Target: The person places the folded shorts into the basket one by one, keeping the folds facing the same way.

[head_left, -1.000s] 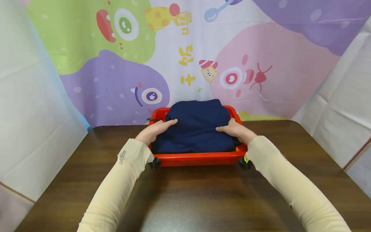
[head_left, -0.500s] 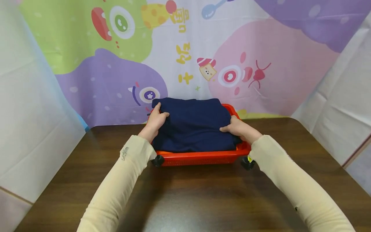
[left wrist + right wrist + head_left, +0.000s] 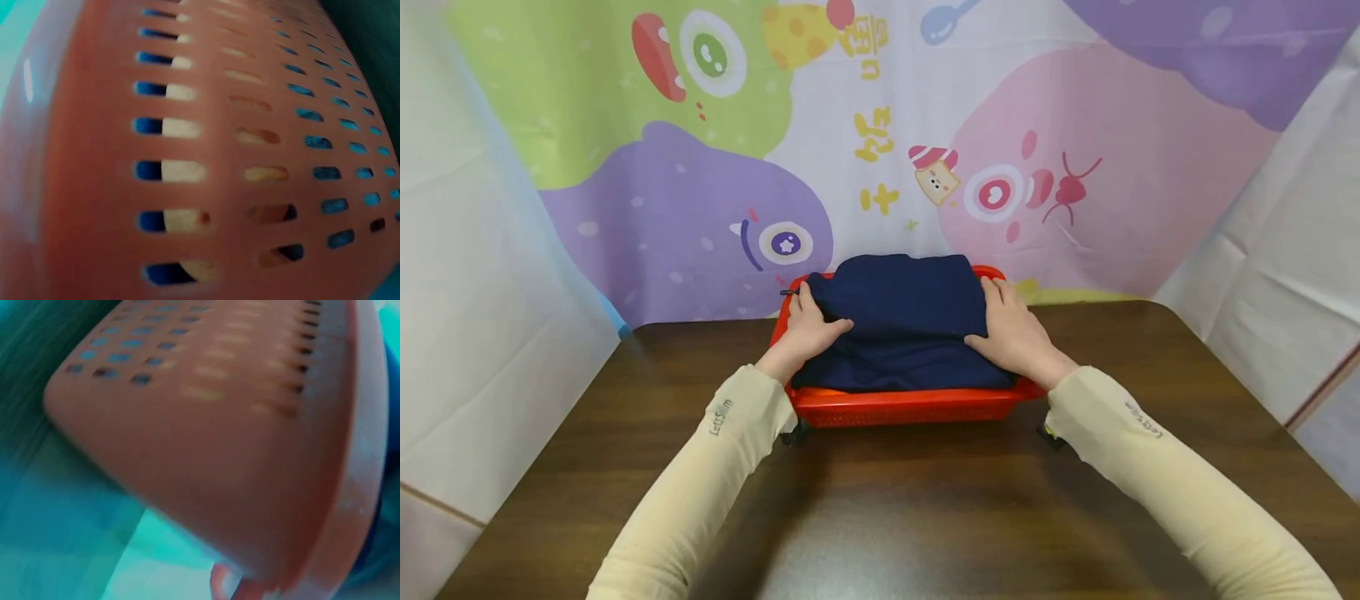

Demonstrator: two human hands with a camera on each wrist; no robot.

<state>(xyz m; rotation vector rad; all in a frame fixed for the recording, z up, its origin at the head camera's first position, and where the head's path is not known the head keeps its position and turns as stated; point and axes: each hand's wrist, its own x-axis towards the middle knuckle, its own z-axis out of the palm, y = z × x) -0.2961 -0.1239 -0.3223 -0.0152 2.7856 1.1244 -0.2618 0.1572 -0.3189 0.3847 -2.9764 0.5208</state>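
A folded navy blue cloth (image 3: 902, 304), apparently a garment, fills a red plastic basket (image 3: 902, 408) at the far side of the table. On the cloth's left side rests my left hand (image 3: 808, 332), its fingers pointing forward and its thumb spread over the fabric. My right hand (image 3: 1018, 333) lies along the right side with fingers extended and thumb on top. In the left wrist view the slotted basket wall (image 3: 94, 187) fills the frame, dark blue and pale patches showing through the slots. The right wrist view shows the basket's outside wall (image 3: 206, 450) and rim, blurred.
The basket stands on a brown wooden table (image 3: 880, 517), close to a cartoon-printed curtain (image 3: 880, 125) at the back. White panels (image 3: 482, 292) flank the table. A small dark tab (image 3: 788, 292) sticks out beside the basket's left rim.
My left hand lifted the cloth's far left corner, then brought it down inside the basket's left rim. My right hand has gone from gripping the right side to lying on it with fingers extended.
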